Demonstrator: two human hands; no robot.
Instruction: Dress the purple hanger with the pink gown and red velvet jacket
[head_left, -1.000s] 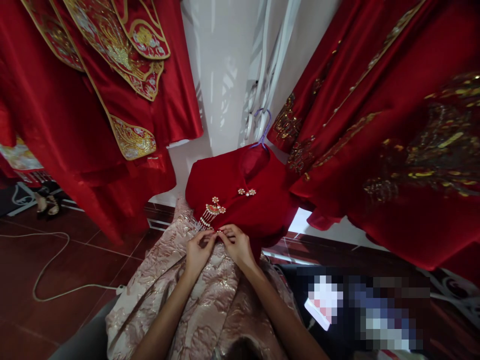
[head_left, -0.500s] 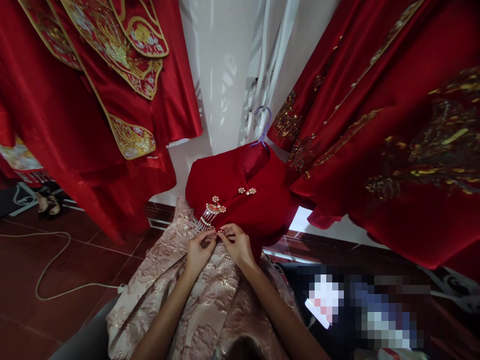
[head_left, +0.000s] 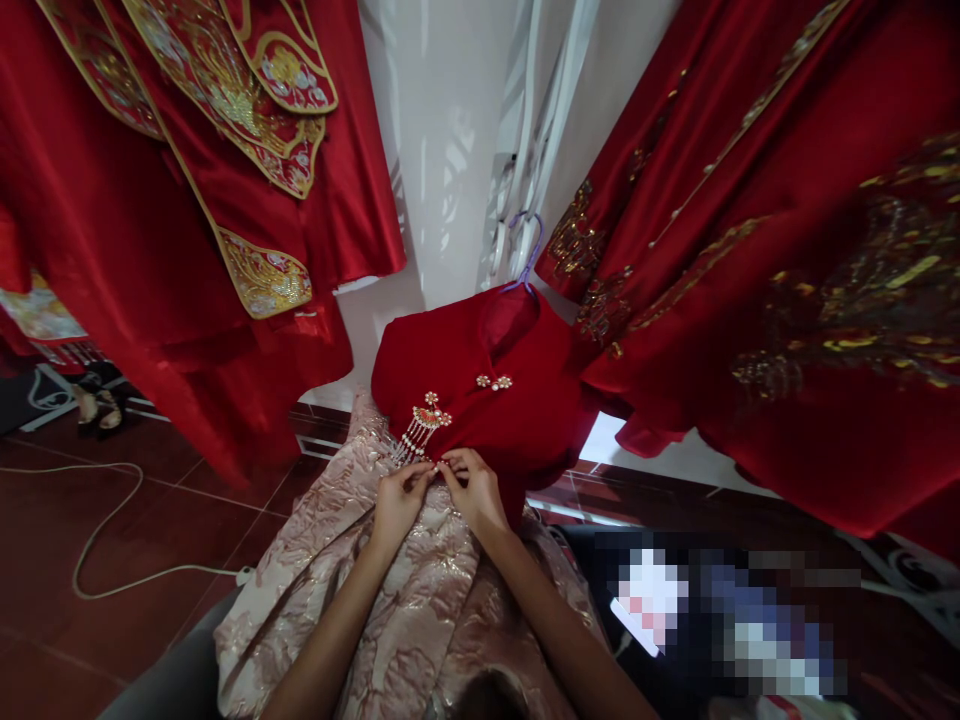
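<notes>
A dark red garment (head_left: 450, 345) with an open collar hangs in front of me on a purple hanger (head_left: 531, 250). A flower-shaped clasp (head_left: 494, 382) sits below its collar. A fan-shaped brooch (head_left: 424, 422) with beaded tassels lies on its front. At the garment's lower front, my left hand (head_left: 400, 507) pinches with thumb and forefinger. Its fingertips almost meet those of my right hand (head_left: 475, 490), also pinching. Between them shows a tiny beaded piece, too small to make out. Pink-gold brocade cloth (head_left: 420, 610) spreads beneath both hands and forearms.
Red gowns with gold embroidery hang at the left (head_left: 300, 230) and at the right (head_left: 675, 300). A white cable (head_left: 139, 500) runs over the tiled floor. A lit phone (head_left: 637, 625) lies at the lower right, beside blurred-out items. Black shoes (head_left: 97, 412) stand far left.
My fingertips have shifted very slightly at the small piece. The brooch's tassels hang a little differently. All else stays in place.
</notes>
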